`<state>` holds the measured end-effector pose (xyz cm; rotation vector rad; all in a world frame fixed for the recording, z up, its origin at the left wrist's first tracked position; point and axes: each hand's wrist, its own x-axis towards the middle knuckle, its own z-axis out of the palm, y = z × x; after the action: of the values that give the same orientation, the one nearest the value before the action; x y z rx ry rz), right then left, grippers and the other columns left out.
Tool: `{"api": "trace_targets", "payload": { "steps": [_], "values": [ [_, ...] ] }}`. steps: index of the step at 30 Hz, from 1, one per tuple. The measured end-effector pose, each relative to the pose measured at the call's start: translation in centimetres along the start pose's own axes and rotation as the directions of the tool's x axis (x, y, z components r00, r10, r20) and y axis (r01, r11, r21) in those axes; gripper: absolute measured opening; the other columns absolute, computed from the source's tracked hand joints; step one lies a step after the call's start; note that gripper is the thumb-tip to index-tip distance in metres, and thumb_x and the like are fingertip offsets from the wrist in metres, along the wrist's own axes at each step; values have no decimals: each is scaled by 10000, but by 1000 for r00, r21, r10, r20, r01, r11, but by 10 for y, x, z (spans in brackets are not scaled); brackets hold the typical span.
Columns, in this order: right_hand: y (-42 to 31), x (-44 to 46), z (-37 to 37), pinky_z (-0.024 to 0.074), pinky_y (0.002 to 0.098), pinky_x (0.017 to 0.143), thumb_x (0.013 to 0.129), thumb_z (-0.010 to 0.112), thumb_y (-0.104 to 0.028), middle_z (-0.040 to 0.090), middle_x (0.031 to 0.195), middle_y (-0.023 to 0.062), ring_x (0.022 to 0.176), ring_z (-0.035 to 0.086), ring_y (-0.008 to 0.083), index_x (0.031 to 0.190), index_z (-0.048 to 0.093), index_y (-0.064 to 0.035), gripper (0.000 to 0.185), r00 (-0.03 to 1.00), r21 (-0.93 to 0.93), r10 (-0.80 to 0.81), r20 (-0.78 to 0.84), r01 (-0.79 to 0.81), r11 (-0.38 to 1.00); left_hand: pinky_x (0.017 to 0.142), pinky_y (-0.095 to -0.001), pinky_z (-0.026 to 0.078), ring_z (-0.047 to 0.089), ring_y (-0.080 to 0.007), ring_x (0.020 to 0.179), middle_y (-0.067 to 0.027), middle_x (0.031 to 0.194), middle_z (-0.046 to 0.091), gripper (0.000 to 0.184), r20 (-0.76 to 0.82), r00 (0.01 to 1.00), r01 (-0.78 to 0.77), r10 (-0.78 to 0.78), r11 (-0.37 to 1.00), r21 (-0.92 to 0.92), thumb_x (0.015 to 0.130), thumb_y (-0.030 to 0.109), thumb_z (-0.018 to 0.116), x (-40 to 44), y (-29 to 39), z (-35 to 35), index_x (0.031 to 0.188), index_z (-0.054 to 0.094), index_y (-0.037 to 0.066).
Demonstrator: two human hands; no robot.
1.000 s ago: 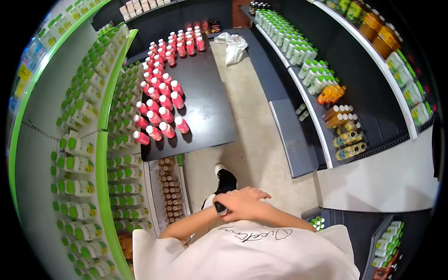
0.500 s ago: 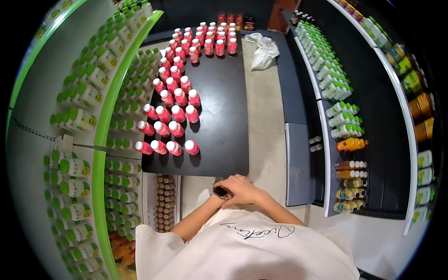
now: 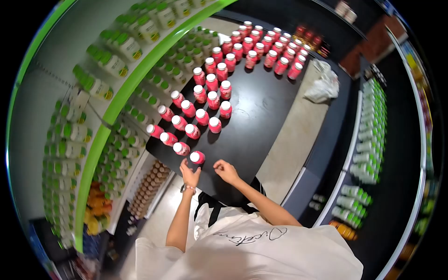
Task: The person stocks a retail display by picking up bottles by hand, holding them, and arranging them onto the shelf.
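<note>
Many red bottles with white caps stand in rows on a black table (image 3: 252, 126). The nearest red bottle (image 3: 197, 157) is at the table's near left part, between my two hands. Just below and left of it is my left hand (image 3: 190, 173), fingers apart, holding nothing; whether a fingertip touches the bottle is not clear. To the right of that bottle, a little apart from it, my right hand (image 3: 226, 171) hovers over the table with its fingers curled; nothing shows between them.
Shelves of green-capped bottles (image 3: 112, 63) rise on the left behind a green edge (image 3: 135, 84). Brown bottles (image 3: 148, 189) sit low beside the table. A white plastic bag (image 3: 322, 84) lies past its right side. More shelves (image 3: 350, 144) line the right.
My hands, clasped together before, have come apart and reached forward over the table's near edge beside the nearest bottle. The view has turned and the table appears closer and tilted.
</note>
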<state>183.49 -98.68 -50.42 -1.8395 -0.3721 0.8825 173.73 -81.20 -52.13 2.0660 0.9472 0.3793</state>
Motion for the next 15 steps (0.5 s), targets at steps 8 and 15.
{"api": "trace_targets", "payload": {
  "steps": [8, 15],
  "values": [
    [-13, 92, -39, 520, 403, 889, 760, 718, -190, 651, 1190, 147, 1030, 652, 314, 1356, 492, -152, 639, 891, -323, -100, 443, 262, 909, 848, -424, 521, 652, -349, 1020, -163, 1093, 666, 688, -110, 979, 168, -173, 984, -56, 657, 192, 844, 17, 22, 45, 1249, 500, 117],
    [45, 26, -38, 432, 404, 1037, 713, 747, -145, 525, 1351, 182, 1239, 526, 340, 1432, 392, -90, 804, 851, -171, -292, 436, 397, 902, 827, -482, 528, 642, -397, 973, -139, 1039, 684, 636, 44, 983, 175, -178, 982, 71, 622, 174, 798, -63, 49, 52, 1200, 533, 173]
  ]
}}
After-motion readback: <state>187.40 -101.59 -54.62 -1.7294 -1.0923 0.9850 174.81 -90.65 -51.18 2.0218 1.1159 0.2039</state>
